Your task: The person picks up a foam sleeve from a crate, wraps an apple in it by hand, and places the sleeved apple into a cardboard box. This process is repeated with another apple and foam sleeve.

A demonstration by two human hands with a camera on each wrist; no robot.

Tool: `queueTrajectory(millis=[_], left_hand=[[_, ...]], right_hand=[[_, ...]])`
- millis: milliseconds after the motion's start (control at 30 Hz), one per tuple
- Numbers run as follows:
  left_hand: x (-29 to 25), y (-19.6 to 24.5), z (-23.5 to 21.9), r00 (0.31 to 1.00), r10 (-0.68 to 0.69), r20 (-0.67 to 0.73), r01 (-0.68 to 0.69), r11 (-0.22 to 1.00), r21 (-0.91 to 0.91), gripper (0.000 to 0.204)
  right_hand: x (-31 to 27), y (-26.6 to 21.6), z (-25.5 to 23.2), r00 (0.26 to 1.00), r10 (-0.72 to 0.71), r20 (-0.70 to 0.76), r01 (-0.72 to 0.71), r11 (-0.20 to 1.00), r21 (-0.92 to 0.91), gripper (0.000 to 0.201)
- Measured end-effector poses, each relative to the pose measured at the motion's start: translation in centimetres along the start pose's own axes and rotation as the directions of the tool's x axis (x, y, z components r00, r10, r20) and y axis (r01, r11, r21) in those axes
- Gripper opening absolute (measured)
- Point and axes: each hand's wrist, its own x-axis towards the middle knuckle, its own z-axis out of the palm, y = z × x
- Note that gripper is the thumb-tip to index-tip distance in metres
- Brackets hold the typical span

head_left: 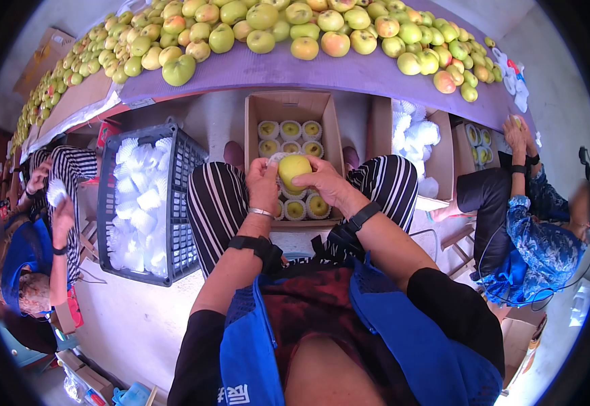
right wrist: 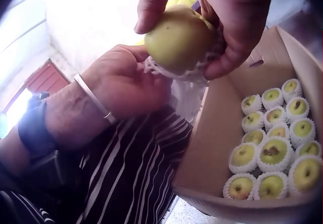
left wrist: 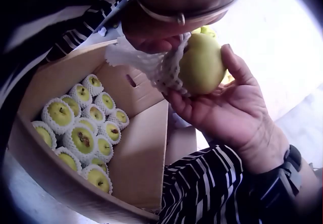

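Observation:
My right hand [head_left: 327,184] grips a yellow-green apple [head_left: 295,170], thumb and fingers spread around its sides. The apple sits partly inside a white foam net sleeve [left wrist: 164,70], whose loose end trails off it in the left wrist view. My left hand [head_left: 262,185] pinches the sleeve at the apple's edge. Both hands are above an open cardboard box [head_left: 249,122]. In the box stand rows of apples [right wrist: 272,151], each in a white foam net with its top showing.
A purple-covered table [head_left: 227,74] heaped with loose apples [head_left: 261,40] runs across the front. Left of my knee, a dark crate [head_left: 173,203] holds foam sleeves [head_left: 136,203]. Another box with foam sleeves [head_left: 413,139] stands right. People sit on both sides, one in patterned sleeves [head_left: 545,233].

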Motion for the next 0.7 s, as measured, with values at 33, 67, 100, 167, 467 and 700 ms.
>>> queueTrajectory(millis=[33,67,100,167,467,700], left_hand=[[0.0,0.0,-0.1,1.0,0.012,-0.013,-0.012,1.0,0.022,0.006],[0.4,-0.4,-0.3,1.0,0.012,-0.013,-0.012,1.0,0.024,0.006],[1.0,-1.3,-0.5,0.996,0.077,-0.035,-0.074,0.994,0.078,0.007],[1.8,-2.4,-0.9,0.988,0.143,-0.052,-0.135,0.982,0.134,0.008],[-0.5,-0.1,0.3,0.918,0.391,0.061,-0.378,0.82,0.429,0.013],[-1.7,-0.1,0.8,0.911,0.394,0.12,-0.401,0.781,0.479,0.01]], right_hand=[[0.1,0.0,0.0,1.0,0.0,-0.001,0.0,1.0,0.002,0.05],[0.2,0.1,-0.1,1.0,-0.013,0.024,0.014,0.999,-0.033,0.052],[0.2,0.1,-0.1,0.998,-0.025,0.049,0.029,0.997,-0.067,0.055],[0.0,0.0,0.1,0.997,-0.035,0.062,0.041,0.994,-0.104,0.055],[0.0,-0.3,0.2,0.982,-0.127,-0.137,0.095,0.971,-0.221,0.058],[0.2,0.2,0.7,0.847,-0.511,-0.147,0.253,0.63,-0.734,0.07]])
